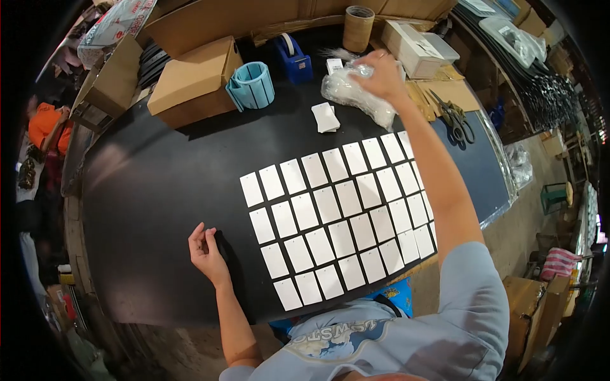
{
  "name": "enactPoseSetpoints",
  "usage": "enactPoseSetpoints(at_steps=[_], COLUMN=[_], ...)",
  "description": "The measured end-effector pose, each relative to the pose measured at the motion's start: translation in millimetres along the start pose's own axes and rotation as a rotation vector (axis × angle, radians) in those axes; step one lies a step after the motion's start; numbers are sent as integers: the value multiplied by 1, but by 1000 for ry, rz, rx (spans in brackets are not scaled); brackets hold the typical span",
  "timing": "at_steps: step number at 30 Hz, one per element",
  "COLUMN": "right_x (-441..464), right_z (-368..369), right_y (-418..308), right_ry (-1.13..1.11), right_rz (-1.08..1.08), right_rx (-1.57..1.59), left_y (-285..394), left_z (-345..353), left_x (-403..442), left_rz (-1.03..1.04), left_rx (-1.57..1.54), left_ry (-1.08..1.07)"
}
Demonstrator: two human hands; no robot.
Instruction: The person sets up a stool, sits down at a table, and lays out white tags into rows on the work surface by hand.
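Note:
My left hand hovers over the left part of the black table, fingers loosely curled and apart, with nothing seen in them. At the far side, my right hand is over a clear plastic bag, its thumb and fingers apart; whether it touches the bag is unclear. Blank white cards, each with a small dark dot near one short edge, lie in several rows between my arms. My right forearm hides part of the rightmost cards. A small stack of white cards sits just in front of the bag.
Along the back stand a cardboard box, a light-blue roll, a blue tape dispenser, a brown cylinder and a white box. Scissors lie at the right. A person in orange is far left.

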State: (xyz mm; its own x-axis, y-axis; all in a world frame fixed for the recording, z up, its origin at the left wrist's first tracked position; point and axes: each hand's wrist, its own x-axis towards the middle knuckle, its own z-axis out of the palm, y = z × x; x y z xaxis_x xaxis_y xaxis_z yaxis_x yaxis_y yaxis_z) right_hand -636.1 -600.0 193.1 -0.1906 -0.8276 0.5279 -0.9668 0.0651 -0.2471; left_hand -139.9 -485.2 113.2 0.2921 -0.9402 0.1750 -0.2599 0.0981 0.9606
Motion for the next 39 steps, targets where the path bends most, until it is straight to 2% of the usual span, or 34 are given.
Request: enactPoseSetpoints(at_steps=[3, 5, 6, 8, 10, 14, 16, 21, 30, 34, 36, 37, 38, 39], right_x=[63, 90, 100, 113, 120, 124, 127, 137, 142, 140, 141, 139, 138, 138], right_z=[26, 57, 66, 89, 93, 107, 117, 135, 157, 177, 152, 128, 127, 129], right_y=[56, 88, 92, 97, 88, 77, 74, 93, 85, 97, 95, 82, 84, 89], right_ry=[48, -170, -173, -408, -521, -516, -530, -552, -692, -562, -517, -626, -626, -462], right_rz=[18, 62, 54, 178, 246, 334, 490, 543, 505, 444, 270, 432, 432, 431], right_rx=[92, 119, 132, -18, -59, -6, -139, -74, -147, -233, -81, 154, 152, 211], left_y=[1, 1, 1, 1, 0, -1, -1, 3, 2, 2, 2, 2, 3, 3], left_z=[1, 2, 2, 2, 2, 3, 4, 5, 5, 5, 4, 5, 5, 5], left_x=[0, 2, 2, 3, 3, 3, 2, 4, 3, 3, 4, 3, 3, 3], left_rz=[-21, -32, -25, -18, -2, 0, -9, -19, -9, -8, -5, -5, -5, -6], left_rx=[2, 13, 22, 48, 67, 74, 75, 97, 107, 91, 94, 88, 82, 80], left_ry=[-14, -16, -20, -12, -33, -32, -29, -26, -19, -24, -26, -25, -24, -25])
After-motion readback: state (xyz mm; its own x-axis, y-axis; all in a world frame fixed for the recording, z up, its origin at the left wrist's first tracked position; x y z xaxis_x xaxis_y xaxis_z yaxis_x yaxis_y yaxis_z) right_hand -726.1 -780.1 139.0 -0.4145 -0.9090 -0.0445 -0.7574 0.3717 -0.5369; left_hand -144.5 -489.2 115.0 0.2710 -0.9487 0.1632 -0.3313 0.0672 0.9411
